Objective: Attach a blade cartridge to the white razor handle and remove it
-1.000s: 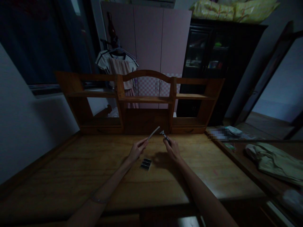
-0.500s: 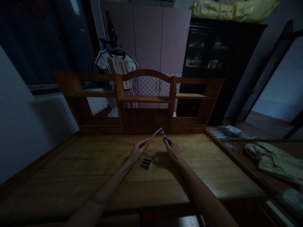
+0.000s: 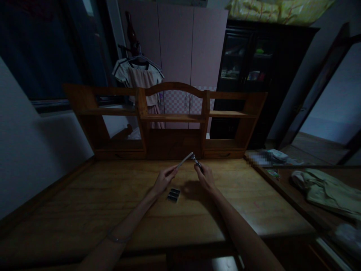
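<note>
My left hand point(image 3: 164, 180) is closed on the near end of a pale, slender stick point(image 3: 184, 160) that slants up to the right. My right hand point(image 3: 207, 177) is wrapped round the dark handle of a razor point(image 3: 196, 161), whose silvery neck points up and left. The razor's head meets or nearly meets the far end of the stick; the dim light hides whether they touch. On the desk below my left hand lies a small pack with three dark oblong pieces point(image 3: 173, 195), which look like razor cartridges.
The wooden desk point(image 3: 93, 195) carries a low shelf unit point(image 3: 173, 118) along its back edge. To the right, a lower surface holds a pale green garment point(image 3: 327, 192) and plastic-wrapped items point(image 3: 278, 155). A pink wardrobe point(image 3: 177, 49) and a dark cabinet point(image 3: 284, 75) stand behind.
</note>
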Demonstrator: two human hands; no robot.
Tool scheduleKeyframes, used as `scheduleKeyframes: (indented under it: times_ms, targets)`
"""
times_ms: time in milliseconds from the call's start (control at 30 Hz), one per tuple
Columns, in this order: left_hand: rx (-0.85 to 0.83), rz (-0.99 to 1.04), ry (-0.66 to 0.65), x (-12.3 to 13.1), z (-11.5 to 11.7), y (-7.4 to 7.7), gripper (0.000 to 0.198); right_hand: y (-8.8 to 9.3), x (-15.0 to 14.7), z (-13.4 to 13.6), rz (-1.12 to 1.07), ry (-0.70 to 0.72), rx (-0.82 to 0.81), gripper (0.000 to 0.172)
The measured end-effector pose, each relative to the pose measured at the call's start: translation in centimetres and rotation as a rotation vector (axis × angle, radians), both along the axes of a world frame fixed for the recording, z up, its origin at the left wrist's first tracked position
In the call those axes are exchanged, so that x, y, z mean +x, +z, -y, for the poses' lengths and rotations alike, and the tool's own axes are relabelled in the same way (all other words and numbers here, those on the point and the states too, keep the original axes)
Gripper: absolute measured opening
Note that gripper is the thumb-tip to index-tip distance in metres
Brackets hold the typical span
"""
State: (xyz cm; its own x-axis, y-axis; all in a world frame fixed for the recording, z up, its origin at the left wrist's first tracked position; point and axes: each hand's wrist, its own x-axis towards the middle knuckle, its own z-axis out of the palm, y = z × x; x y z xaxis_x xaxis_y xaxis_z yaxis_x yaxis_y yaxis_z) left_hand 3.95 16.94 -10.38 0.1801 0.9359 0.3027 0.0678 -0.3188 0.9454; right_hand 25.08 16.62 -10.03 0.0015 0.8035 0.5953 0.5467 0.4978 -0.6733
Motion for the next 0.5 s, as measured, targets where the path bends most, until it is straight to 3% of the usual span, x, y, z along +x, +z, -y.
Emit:
scheduleKeyframes:
  times_ms: [500]
  targets:
    - [-0.002,-0.004,0.033,-0.2,-0.06,-0.11,0.052,-0.39,0.1,-0.32,-0.024,0.007,0.032,0.031]
